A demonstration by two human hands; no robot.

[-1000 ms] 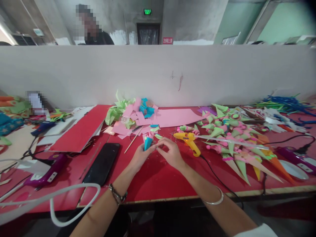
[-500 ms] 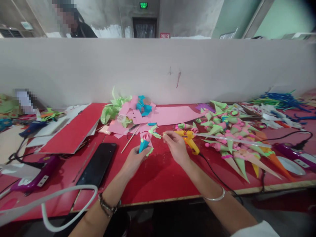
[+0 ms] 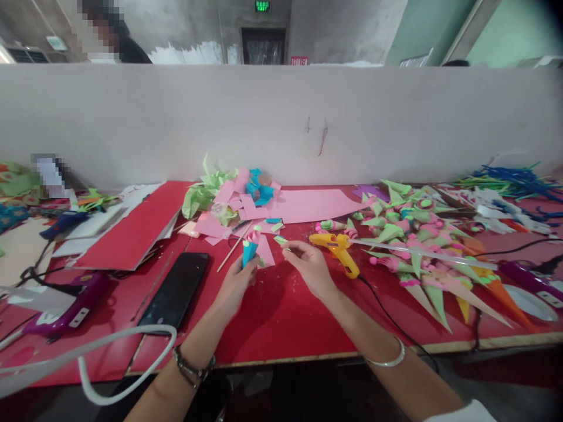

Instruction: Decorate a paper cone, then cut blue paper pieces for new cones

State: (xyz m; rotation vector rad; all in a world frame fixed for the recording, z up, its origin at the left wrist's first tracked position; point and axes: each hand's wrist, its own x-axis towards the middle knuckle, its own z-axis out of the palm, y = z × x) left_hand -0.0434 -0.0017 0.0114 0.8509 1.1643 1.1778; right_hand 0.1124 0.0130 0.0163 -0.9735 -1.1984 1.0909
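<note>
My left hand (image 3: 237, 278) is closed around a small blue paper cone (image 3: 249, 253) with ruffled pink paper at its top and a light green bit there. The cone stands roughly upright above the red table. To its right, my right hand (image 3: 308, 266) has its thumb and fingertips pinched together at a small pale green paper piece (image 3: 280, 240); how much of it lies between the fingers is hard to make out. Just right of that hand lies a yellow glue gun (image 3: 336, 249) with a long clear glue stick in its back.
Finished-looking paper cones (image 3: 417, 234) are heaped at right. Pink, green and blue paper scraps (image 3: 237, 196) lie behind my hands, by a wooden stick (image 3: 233, 249). A black phone (image 3: 178, 290), red board (image 3: 132, 228) and purple power strip (image 3: 73, 316) are left. A white partition (image 3: 264, 123) stands behind.
The blue cone has tipped more upright and shifted slightly left in my left hand. My right hand has lowered slightly and moved a little left, toward the green paper.
</note>
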